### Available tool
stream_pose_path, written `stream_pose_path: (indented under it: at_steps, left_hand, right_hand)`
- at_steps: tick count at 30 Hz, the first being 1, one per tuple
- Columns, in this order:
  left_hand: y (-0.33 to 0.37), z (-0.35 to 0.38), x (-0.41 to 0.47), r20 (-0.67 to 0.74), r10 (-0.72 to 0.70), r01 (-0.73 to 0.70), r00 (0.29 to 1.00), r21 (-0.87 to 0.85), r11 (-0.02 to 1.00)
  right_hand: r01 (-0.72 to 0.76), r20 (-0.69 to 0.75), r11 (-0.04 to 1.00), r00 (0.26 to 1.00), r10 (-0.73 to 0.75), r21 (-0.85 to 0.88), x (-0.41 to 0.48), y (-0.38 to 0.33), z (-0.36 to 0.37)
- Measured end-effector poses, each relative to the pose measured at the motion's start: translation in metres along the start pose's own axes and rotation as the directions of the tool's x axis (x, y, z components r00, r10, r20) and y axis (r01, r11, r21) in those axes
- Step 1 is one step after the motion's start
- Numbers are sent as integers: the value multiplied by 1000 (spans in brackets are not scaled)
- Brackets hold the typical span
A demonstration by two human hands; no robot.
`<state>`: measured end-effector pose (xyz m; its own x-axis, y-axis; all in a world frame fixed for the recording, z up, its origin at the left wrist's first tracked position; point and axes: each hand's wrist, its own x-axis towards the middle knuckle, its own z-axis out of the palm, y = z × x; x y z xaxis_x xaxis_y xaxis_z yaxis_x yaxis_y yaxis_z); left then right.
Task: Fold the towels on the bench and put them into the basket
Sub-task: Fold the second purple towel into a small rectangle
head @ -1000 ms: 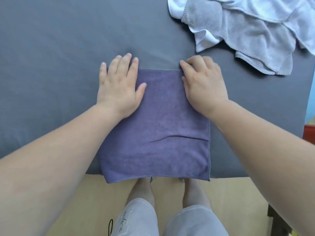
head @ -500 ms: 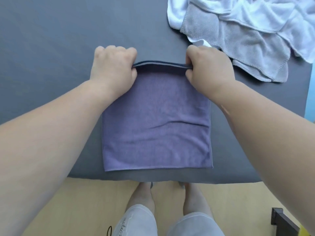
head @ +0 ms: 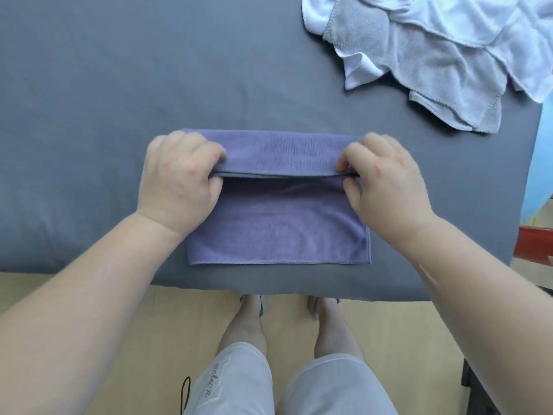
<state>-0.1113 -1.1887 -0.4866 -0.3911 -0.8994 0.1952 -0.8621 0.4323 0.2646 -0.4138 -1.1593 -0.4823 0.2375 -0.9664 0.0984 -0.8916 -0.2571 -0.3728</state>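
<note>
A purple towel lies on the grey bench near its front edge. Its far edge is lifted and doubled back toward me, so a folded band runs across the top. My left hand pinches the left end of that raised edge. At the right end, my right hand pinches it the same way. A heap of unfolded white and light grey towels lies at the bench's far right corner. No basket is in view.
The bench's front edge runs just below the purple towel, with wooden floor and my legs beneath. A red object and a light blue surface stand at the right edge, a dark furniture leg at the lower right.
Both hands went from pressing flat on the towel's far corners to pinching them, then drew the far edge toward me over the lower half. The towel has shifted a little farther onto the bench.
</note>
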Motion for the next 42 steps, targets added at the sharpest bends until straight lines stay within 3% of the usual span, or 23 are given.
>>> stream_pose_path:
  at_steps: [15, 22, 28, 35, 38, 42]
  left_hand:
    - [39, -4, -109, 65, -77, 84, 995, -120, 989]
    - [29, 15, -126, 203, -55, 69, 978, -61, 996]
    - [28, 11, -124, 152, -57, 71, 987, -86, 994]
    - [30, 8, -129, 232, -78, 108, 969, -116, 987]
    - [34, -2, -112, 171, -201, 223, 965, -120, 968]
    - [42, 5, -74, 1, -223, 222, 975, -92, 971]
  right_hand:
    - [-107, 54, 994, 993, 105, 25, -102, -37, 8]
    - [-157, 150, 980, 973, 175, -123, -119, -28, 33]
    - [-160, 45, 974, 985, 169, -161, -114, -36, 21]
    - [-196, 247, 950, 935, 256, -245, -114, -45, 19]
    - [-205, 188, 967, 955, 232, -149, -94, -61, 10]
    - [-126, 116, 990, 984, 134, -69, -52, -82, 31]
